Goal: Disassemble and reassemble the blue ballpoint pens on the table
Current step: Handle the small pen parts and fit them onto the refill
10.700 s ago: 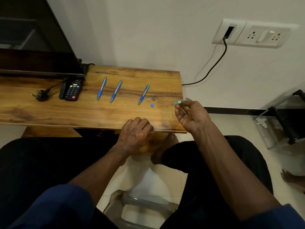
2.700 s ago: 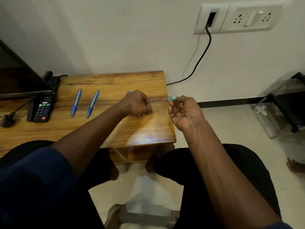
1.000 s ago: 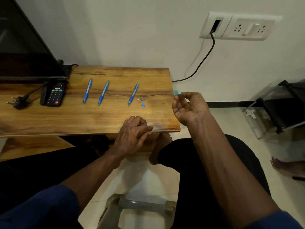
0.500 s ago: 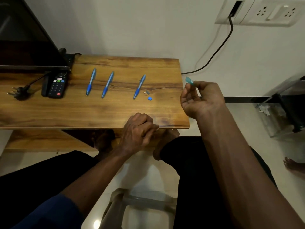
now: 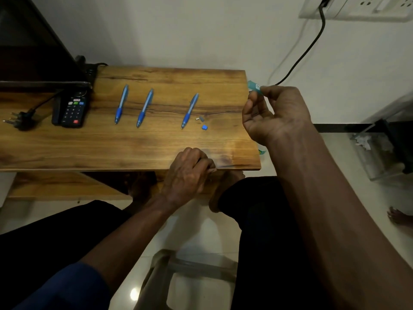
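Now pinching a small teal pen piece between fingertips of right hand, raised off the table edge at 3 o'clock. Left hand curled closed at 6 o'clock edge; contents cannot be told. Three blue pens lying at 12 o'clock, tiny parts just beside the rightmost.

Glossy grained wood table, shiny blue plastic pens, polished floor tiles

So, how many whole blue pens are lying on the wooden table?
3, in a row: left pen nearest the remote control, middle pen beside it, right pen apart, by small loose parts. None seems hidden.
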Demonstrator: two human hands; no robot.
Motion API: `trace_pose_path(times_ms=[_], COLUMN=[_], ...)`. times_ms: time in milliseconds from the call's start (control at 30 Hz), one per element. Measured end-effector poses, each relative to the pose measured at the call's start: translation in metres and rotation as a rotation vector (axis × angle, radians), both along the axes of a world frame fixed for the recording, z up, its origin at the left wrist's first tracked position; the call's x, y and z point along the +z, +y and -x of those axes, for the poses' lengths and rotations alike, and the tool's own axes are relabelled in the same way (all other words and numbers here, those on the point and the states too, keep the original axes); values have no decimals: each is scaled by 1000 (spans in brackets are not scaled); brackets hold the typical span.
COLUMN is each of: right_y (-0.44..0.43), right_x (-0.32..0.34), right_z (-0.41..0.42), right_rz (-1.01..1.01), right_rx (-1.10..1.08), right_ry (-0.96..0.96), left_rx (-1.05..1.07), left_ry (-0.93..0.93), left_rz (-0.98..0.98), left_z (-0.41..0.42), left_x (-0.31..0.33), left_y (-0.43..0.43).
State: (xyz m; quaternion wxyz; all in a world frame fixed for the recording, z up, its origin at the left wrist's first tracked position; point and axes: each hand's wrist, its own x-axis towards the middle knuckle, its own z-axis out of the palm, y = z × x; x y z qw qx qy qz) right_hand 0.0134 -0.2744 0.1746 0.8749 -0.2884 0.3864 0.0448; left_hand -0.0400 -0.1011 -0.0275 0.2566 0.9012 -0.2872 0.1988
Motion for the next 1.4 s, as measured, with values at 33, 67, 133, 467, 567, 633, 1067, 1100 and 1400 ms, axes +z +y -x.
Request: trace_pose_path(times_ms=[33, 67, 133, 467, 567, 633, 1067, 1100, 1400], right_y=[0, 1, 0, -3, 8, 18, 71, 71, 68], right_x=[1, 2, 3, 2, -5, -9, -22, -21, -18], right_z=[-1, -1, 0, -1, -5, -7, -9, -11, -30], right_rz=[3, 3, 1, 3, 39, 59, -63, -66, -147], right_rx=[4, 5, 3, 42, 138, 202, 235, 220, 40], right_ry=[-4, -6, -7, -31, -27, -29, -34, -42, -64], left_rx=[-5, -11, -22, 90, 131, 112, 169, 165, 185], left_ry=[-8, -16, -20, 388, 616, 680, 894, 921, 1015], left_rz=[-33, -65, -111, 147, 396, 555, 956, 962, 939], left_z=[-1, -2, -4, -29, -35, -37, -85, -90, -119], left_x=[1, 2, 4, 48, 77, 102, 168, 170, 181], left_y=[0, 1, 4, 33, 37, 37, 41, 39, 24])
